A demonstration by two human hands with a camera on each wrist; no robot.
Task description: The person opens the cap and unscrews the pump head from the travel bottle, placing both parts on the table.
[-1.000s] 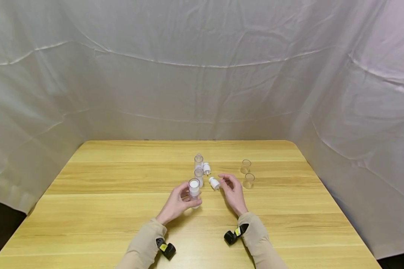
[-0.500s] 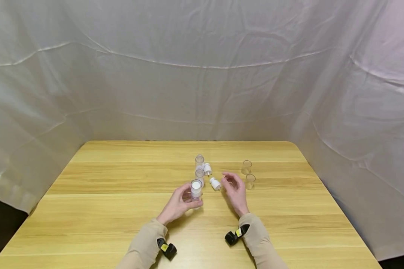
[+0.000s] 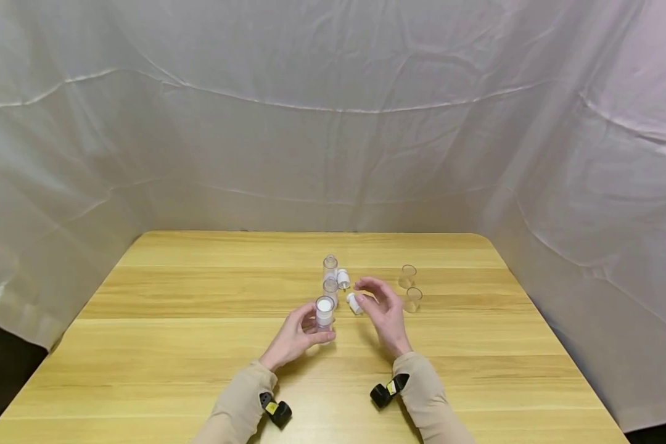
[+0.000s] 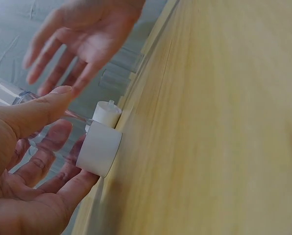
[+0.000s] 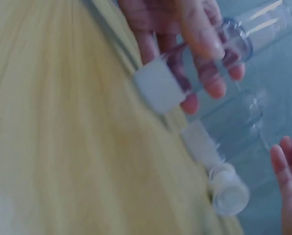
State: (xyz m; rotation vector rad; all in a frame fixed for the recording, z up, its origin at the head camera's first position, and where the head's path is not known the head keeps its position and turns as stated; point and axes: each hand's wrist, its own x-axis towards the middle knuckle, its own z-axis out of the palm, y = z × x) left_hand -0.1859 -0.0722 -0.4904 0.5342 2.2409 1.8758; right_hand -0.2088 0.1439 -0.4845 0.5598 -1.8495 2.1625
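My left hand [image 3: 296,333] grips a clear plastic bottle [image 5: 185,63] with a white base, fingers curled round its body. From above, a white disc [image 3: 324,306] shows inside the bottle's clear top. My right hand [image 3: 385,308] hovers with loosely bent fingers beside a white pump head [image 3: 353,303] lying on the table. Its fingertips partly overlap the pump head in the head view, but a gap shows in the right wrist view. Just beyond the held bottle stand two more clear bottles, a nearer one [image 3: 330,290] and a farther one [image 3: 330,266].
A second white pump head [image 3: 343,279] lies beside the farther bottle. Two clear cups or caps, a near one [image 3: 413,299] and a far one [image 3: 407,275], stand right of my right hand. The wooden table [image 3: 172,370] is backed by a grey curtain [image 3: 333,154].
My right hand has shifted left, its fingertips now over part of the nearer pump head in the head view. The left hand keeps its hold on the bottle, almost still.
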